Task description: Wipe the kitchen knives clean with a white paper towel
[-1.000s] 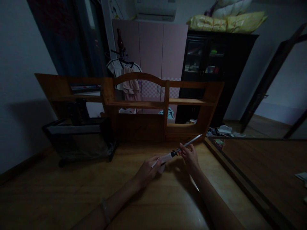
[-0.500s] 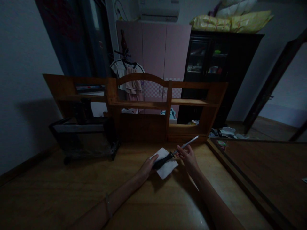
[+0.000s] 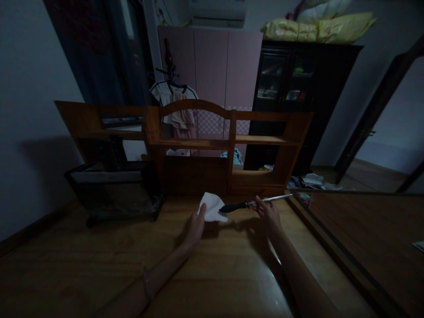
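My left hand (image 3: 195, 229) pinches a white sheet of paper tissue (image 3: 212, 206), thumb on top, above the wooden tabletop (image 3: 212, 274). To its right is a sharpening steel (image 3: 234, 207) with a black handle, a small guard and a long grey metal rod. The fingers of my right hand (image 3: 269, 217) are closed round the rod just past the guard, and its tip points right. The handle's end points left and lies in front of the tissue's right edge; whether the two touch I cannot tell.
A wooden shelf unit (image 3: 192, 143) stands along the table's far edge. At the left on the table is a dark-framed glass tank (image 3: 112, 198). A raised wooden rim (image 3: 318, 234) borders the table on the right, with a brown surface (image 3: 361, 234) beyond it.
My left hand has moved left with the tissue, off the handle it was wrapped round. The sharpening steel, in my right hand, has shifted right and swung nearer to level.
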The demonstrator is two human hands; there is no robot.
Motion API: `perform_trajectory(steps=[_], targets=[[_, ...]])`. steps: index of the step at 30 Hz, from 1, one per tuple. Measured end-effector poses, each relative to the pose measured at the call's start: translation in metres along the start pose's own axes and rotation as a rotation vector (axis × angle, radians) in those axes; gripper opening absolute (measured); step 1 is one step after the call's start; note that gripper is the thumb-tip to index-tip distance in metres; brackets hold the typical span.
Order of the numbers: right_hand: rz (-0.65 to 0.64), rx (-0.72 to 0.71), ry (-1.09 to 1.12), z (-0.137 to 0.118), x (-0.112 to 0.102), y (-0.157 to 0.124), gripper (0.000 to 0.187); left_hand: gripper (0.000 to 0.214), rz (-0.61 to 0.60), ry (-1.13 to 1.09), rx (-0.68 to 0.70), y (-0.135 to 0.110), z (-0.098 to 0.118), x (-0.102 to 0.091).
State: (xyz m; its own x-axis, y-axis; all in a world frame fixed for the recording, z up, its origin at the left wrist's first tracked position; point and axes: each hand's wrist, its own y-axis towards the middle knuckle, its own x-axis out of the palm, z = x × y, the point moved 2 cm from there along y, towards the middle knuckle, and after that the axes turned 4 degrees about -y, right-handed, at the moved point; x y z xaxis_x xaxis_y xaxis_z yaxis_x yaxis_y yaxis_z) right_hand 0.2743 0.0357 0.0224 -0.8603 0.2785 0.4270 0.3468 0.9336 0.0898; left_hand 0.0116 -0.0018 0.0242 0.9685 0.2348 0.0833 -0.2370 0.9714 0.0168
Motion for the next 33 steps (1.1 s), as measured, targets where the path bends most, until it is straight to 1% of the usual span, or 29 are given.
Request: perform_trajectory(steps=[1,2,3,4,6,7,8,9,10,11,14,18,22,28,31,33], targets=[[-0.029,0.023,0.007,0.002,0.004,-0.002,0.045,0.05,-0.005,0.08,0.054,-0.003,0.003,0.0],[-0.059,0.046,0.005,0.005,0.008,-0.005,0.044,0.048,-0.037,0.16,0.13,-0.008,0.006,0.002],[-0.081,0.065,-0.003,0.007,0.012,-0.008,0.045,0.045,-0.1,0.227,0.226,-0.013,0.01,0.005],[-0.109,0.068,-0.021,0.01,0.017,-0.011,0.044,0.04,-0.195,0.281,0.329,-0.018,0.014,0.008],[-0.151,0.074,-0.056,0.013,0.024,-0.017,0.045,0.03,-0.447,0.339,0.521,-0.029,0.019,0.016],[-0.156,0.081,-0.071,0.014,0.026,-0.019,0.045,0.033,-0.571,0.359,0.592,-0.034,0.021,0.018],[-0.155,0.085,-0.078,0.014,0.027,-0.02,0.046,0.041,-0.676,0.385,0.644,-0.037,0.022,0.02],[-0.151,0.085,-0.079,0.014,0.027,-0.021,0.045,0.05,-0.756,0.419,0.677,-0.039,0.022,0.02],[-0.148,0.079,-0.075,0.013,0.026,-0.02,0.044,0.058,-0.807,0.453,0.699,-0.04,0.022,0.019],[-0.145,0.071,-0.067,0.012,0.024,-0.02,0.042,0.064,-0.832,0.48,0.717,-0.04,0.022,0.018],[-0.14,0.062,-0.039,0.009,0.02,-0.016,0.038,0.074,-0.828,0.509,0.764,-0.037,0.022,0.015],[-0.113,0.084,-0.02,0.009,0.018,-0.012,0.041,0.074,-0.76,0.469,0.783,-0.034,0.022,0.012],[-0.076,0.088,0.007,0.008,0.014,-0.01,0.043,0.063,-0.693,0.402,0.753,-0.032,0.024,0.011],[0.035,0.074,0.047,0.006,0.002,-0.004,0.045,0.043,-0.562,0.358,0.655,-0.027,0.023,0.01],[0.034,0.05,0.022,0.005,0.0,-0.004,0.042,0.033,-0.459,0.309,0.612,-0.022,0.02,0.01],[0.01,0.025,-0.007,0.004,0.001,-0.005,0.039,0.027,-0.383,0.264,0.592,-0.019,0.019,0.01]])
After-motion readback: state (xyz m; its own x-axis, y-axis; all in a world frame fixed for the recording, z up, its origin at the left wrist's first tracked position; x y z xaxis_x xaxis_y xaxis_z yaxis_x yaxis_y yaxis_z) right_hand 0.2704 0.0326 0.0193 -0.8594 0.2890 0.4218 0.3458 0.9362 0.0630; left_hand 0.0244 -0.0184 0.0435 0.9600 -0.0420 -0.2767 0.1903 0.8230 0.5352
